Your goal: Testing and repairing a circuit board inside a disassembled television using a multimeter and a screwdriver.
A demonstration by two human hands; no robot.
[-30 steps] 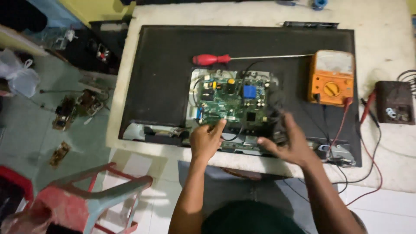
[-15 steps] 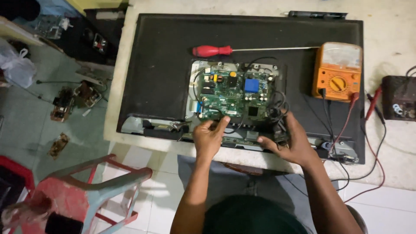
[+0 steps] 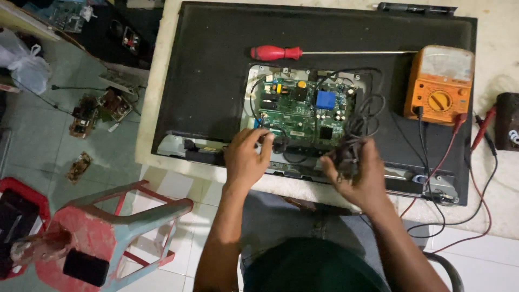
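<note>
So the TV (image 3: pixel 216 81) lies face down on the surface (image 3: pixel 503 178), taking up most of it. The board (image 3: pixel 305 111) sits in its back, about the middle, toward the near edge. A screwdriver (image 3: pixel 324 53) lies on the TV just beyond the board, handle to the left. The meter (image 3: pixel 440 84) sits on the TV's right end, its leads (image 3: pixel 451 157) trailing toward the near right corner. Left hand (image 3: pixel 246 159) is at the board's near-left corner, right hand (image 3: pixel 359 173) at its near-right, with a bundle of wires (image 3: pixel 351 138) in its grip. A stool (image 3: pixel 108 232) stands on the floor (image 3: pixel 65 146) at near left, with loose parts (image 3: pixel 100 108) on the floor beyond it.
</note>
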